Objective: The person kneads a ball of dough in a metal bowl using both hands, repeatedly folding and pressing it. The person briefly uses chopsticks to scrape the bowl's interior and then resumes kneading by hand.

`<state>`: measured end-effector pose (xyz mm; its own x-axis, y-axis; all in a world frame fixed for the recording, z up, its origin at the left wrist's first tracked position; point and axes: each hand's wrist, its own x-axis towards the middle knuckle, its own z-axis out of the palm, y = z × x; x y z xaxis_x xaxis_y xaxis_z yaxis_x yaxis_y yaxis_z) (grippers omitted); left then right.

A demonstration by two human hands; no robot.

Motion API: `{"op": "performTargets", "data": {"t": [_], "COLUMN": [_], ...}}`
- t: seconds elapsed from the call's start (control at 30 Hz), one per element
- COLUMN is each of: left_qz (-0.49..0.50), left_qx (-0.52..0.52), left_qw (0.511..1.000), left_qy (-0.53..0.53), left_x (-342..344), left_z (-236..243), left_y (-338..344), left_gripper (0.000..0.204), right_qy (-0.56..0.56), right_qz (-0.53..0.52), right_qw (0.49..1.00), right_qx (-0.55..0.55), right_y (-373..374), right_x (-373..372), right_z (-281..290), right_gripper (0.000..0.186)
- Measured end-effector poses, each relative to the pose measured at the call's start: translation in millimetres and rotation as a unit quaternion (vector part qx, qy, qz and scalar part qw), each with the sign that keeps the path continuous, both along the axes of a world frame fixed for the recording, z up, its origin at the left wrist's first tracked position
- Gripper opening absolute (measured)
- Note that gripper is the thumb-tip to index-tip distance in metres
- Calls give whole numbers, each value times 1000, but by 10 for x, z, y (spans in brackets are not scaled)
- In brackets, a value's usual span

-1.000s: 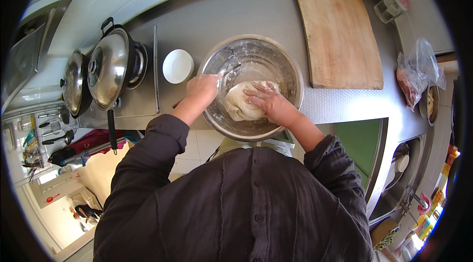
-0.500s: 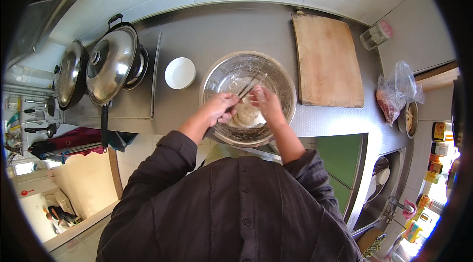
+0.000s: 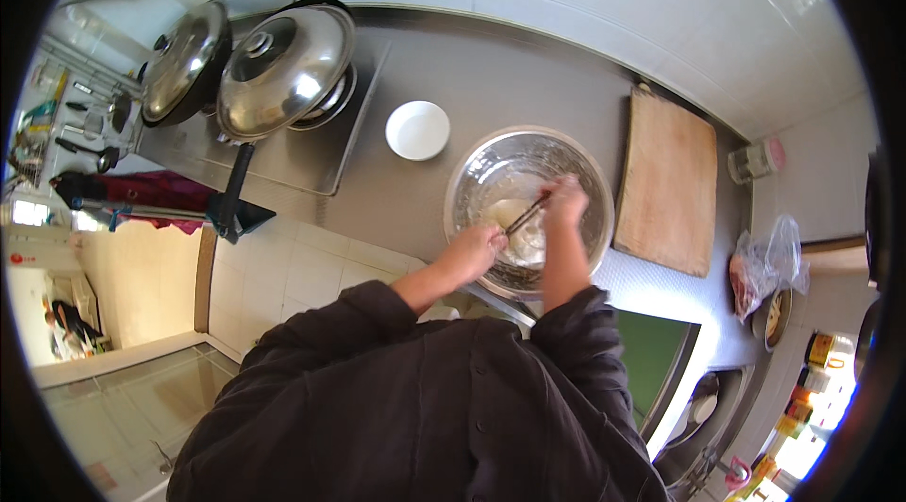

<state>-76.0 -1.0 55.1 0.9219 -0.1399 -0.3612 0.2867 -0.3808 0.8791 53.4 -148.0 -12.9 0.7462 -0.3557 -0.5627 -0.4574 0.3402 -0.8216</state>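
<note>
A wide steel mixing bowl stands on the counter, its inner wall smeared with flour and bits of dough. Pale dough lies in the bottom. Over it, a pair of dark chopsticks slants up to the right between both hands. My left hand pinches their lower-left end near the bowl's near-left rim. Closed around the other end is my right hand, slightly blurred, with its fingers partly hidden.
Left of the bowl are a white bowl and a lidded wok on the stove, its handle jutting toward me. A second lidded pan sits farther left. On the right lie a wooden cutting board, a jar and a plastic bag.
The whole view has turned, shifting the counter items rightward in the picture. My right hand, earlier beside the chopsticks, now grips their far end. The chopsticks lean flatter.
</note>
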Motion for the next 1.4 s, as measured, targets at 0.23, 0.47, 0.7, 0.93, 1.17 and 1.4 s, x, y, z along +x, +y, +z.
{"op": "performTargets", "data": {"t": [0.23, 0.47, 0.7, 0.93, 1.17, 1.4], "left_qz": [185, 150, 123, 117, 94, 96], "left_qx": [254, 408, 437, 312, 265, 232], "left_qw": [929, 872, 864, 894, 955, 961], "left_qy": [-193, -226, -219, -300, -92, -117], "left_x": [593, 1229, 1272, 764, 752, 781], "left_z": [-119, -523, -452, -167, -446, -496], "left_y": [967, 1463, 1343, 526, 335, 394], "left_gripper": [25, 30, 39, 57, 50, 48], "right_qy": [-221, -186, -178, -182, 21, -68], "right_qz": [382, 599, 598, 461, 308, 270], "right_qw": [781, 595, 537, 676, 718, 769], "right_qx": [-442, -502, -567, -545, -623, -575], "right_y": [-521, -293, -293, -377, -498, -409], "right_x": [-108, -773, -760, -721, -616, -135], "right_z": [288, 687, 479, 693, 638, 231], "right_gripper": [17, 79, 93, 74, 69, 63]}}
